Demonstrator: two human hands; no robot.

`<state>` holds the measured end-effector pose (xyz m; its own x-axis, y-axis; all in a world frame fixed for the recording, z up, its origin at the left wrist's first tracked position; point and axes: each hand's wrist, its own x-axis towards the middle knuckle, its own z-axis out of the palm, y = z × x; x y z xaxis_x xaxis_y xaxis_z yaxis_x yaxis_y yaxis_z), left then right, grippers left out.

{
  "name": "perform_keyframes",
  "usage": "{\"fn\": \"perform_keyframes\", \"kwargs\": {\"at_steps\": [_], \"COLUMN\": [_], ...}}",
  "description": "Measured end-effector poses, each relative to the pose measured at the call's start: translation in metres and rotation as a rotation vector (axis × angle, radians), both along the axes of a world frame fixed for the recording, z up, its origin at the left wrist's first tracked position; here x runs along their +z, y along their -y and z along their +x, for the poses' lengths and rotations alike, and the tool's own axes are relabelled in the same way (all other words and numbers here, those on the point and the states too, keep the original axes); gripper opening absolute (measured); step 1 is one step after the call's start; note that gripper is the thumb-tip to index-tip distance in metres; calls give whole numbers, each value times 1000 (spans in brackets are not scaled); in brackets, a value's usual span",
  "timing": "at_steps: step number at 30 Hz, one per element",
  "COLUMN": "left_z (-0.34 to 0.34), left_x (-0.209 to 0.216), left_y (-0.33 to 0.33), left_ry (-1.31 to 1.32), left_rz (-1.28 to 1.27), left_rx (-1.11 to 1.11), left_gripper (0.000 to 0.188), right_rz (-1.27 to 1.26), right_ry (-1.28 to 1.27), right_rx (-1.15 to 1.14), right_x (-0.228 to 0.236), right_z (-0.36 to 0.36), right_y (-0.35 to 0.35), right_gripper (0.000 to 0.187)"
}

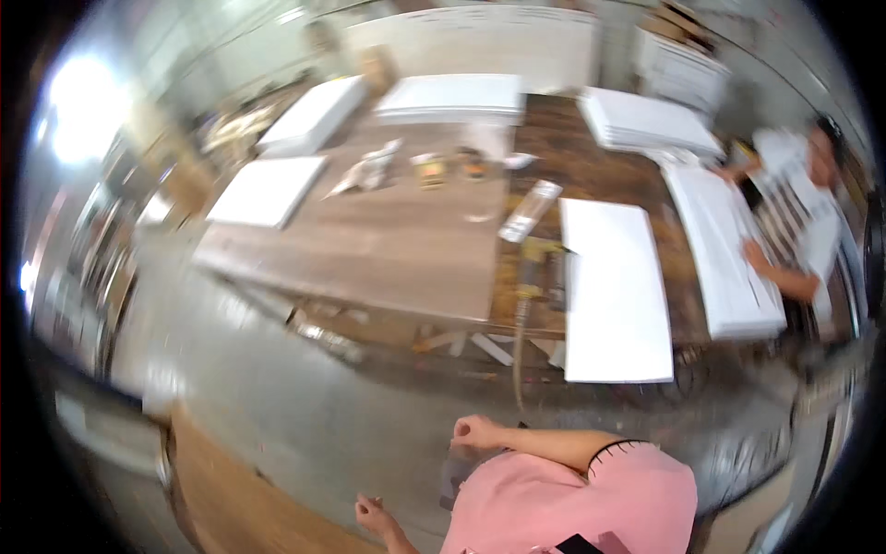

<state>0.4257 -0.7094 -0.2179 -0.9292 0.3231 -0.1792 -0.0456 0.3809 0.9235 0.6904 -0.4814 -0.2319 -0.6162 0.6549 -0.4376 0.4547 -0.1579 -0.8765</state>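
Observation:
My right hand [475, 432] is in front of my pink top, its fingers curled in a loose fist with nothing showing in them. Lower and to the left, my left hand [374, 514] has its fingers drawn together; whether they hold something small is hidden by blur. Neither hand touches the table. Closest to them on the table is a white rectangular panel [616, 291], its near end overhanging the edge. Beside it lies a yellowish tool with a hose [531, 268], too blurred to name exactly.
A brown worktable [397, 249] carries stacks of white panels [452, 94], small containers [430, 171] and a crumpled bag [369, 169]. At the right, a co-worker [798, 208] rests both hands on a panel stack [724, 249]. A brown board [240, 480] is at lower left.

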Motion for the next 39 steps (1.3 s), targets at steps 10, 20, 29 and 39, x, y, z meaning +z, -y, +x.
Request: {"fn": "perform_keyframes", "kwargs": {"at_steps": [10, 20, 29, 39], "left_z": [-49, 12, 123, 315], "left_x": [-41, -98, -58, -115], "left_y": [-165, -192, -154, -115], "left_ry": [104, 207, 44, -39], "left_rz": [63, 53, -202, -388], "left_rx": [-880, -1257, -1430, -2015], "left_gripper": [30, 21, 22, 25], "right_rz": [212, 107, 166, 176], "right_ry": [121, 319, 185, 130], "right_rx": [-462, -455, -649, -1193], "right_x": [4, 26, 4, 23], "right_z": [3, 58, 144, 323], "right_y": [27, 121, 147, 256], "right_gripper": [32, 35, 35, 36]}}
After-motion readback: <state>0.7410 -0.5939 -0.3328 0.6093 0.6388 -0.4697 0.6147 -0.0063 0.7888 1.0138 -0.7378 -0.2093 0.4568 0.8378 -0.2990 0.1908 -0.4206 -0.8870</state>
